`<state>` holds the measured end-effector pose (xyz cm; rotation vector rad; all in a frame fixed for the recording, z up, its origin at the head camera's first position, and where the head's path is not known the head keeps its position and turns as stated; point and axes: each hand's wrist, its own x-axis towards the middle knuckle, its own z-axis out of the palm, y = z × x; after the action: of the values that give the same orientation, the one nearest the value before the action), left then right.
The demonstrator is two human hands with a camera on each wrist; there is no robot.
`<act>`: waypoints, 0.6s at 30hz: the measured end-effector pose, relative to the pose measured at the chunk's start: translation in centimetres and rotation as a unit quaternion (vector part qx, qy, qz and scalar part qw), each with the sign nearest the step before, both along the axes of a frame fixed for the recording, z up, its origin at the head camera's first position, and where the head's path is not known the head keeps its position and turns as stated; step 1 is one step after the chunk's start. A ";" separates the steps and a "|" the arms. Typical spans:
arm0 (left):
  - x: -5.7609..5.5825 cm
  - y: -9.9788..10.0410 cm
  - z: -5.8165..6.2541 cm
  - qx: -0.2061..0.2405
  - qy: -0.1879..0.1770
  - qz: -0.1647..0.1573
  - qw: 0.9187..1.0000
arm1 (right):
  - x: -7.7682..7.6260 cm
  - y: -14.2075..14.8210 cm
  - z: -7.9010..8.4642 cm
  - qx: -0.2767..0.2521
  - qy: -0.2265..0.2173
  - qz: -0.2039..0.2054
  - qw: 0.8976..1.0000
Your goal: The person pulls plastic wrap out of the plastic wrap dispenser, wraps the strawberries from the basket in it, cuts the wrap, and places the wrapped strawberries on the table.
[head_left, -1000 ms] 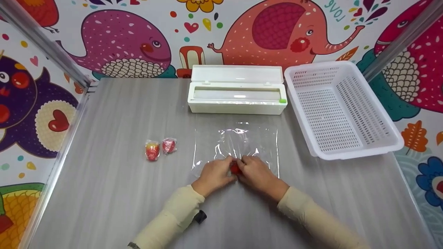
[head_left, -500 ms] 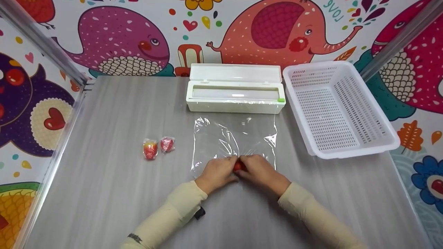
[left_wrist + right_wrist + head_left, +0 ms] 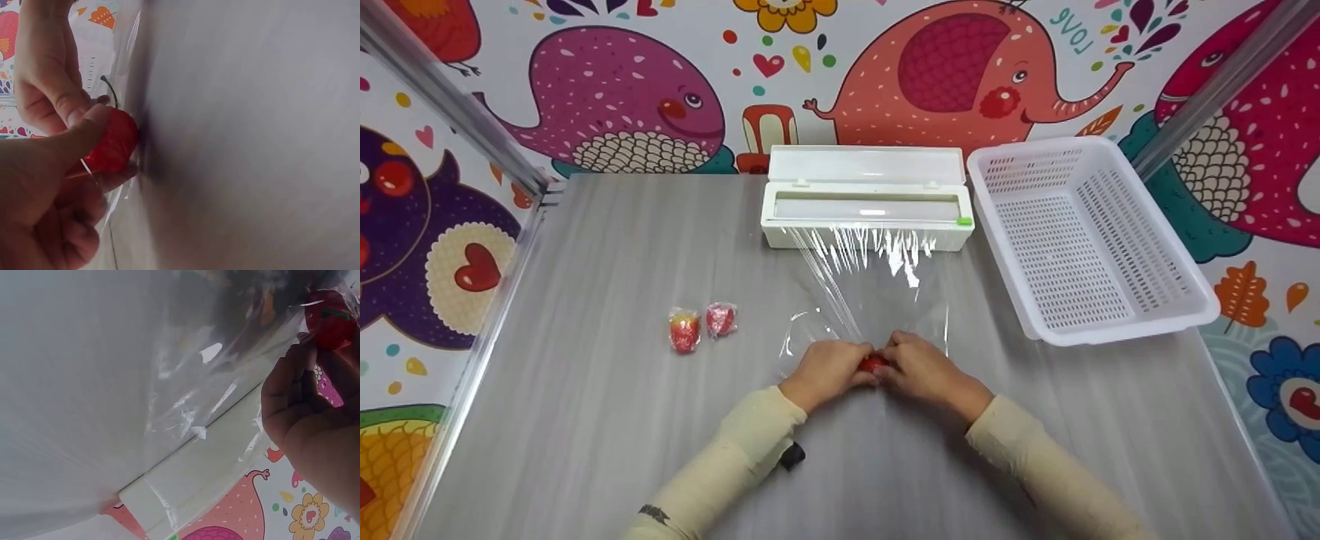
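Note:
A red cherry-like fruit with a thin green stem (image 3: 119, 138) is between the two hands, with clear cling film (image 3: 877, 292) against it. My left hand (image 3: 826, 373) pinches the fruit between thumb and fingers, the thumb lying over its side in the left wrist view. From the other side my right hand (image 3: 924, 373) holds the fruit and film, its fingertips meeting the left ones. In the right wrist view the fruit (image 3: 331, 320) shows through the film beside the right fingers. Creased film runs from the hands back to the white dispenser box (image 3: 866, 238), whose lid is up.
Two fruits wrapped in film lie on the left: a red-yellow one (image 3: 685, 332) and a pink-red one (image 3: 721, 319). A white perforated basket (image 3: 1125, 335) stands at the right beside the dispenser. Printed walls enclose the grey table (image 3: 607, 420) at the back and sides.
The film, slack and rumpled before, is now pulled into creases fanning from the dispenser to the hands. Both hands stay at the fruit with small finger shifts. The head view has tilted slightly.

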<state>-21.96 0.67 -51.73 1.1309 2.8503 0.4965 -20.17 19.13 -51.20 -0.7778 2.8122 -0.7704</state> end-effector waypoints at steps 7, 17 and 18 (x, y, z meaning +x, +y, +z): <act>-0.8 0.2 0.2 0.014 -0.073 0.014 0.997 | 0.6 0.0 0.0 -0.003 0.104 -0.026 0.994; -3.2 0.0 0.4 0.033 -0.230 0.019 0.973 | 1.4 -0.5 -1.5 0.073 0.293 0.021 0.953; -3.4 0.0 0.4 0.039 -0.239 0.016 0.970 | 1.3 -0.5 -1.7 0.071 0.296 0.018 0.952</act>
<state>-25.38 0.68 -51.36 0.8323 2.4481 0.7684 -18.89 18.65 -52.89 -1.1957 3.3027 -0.3579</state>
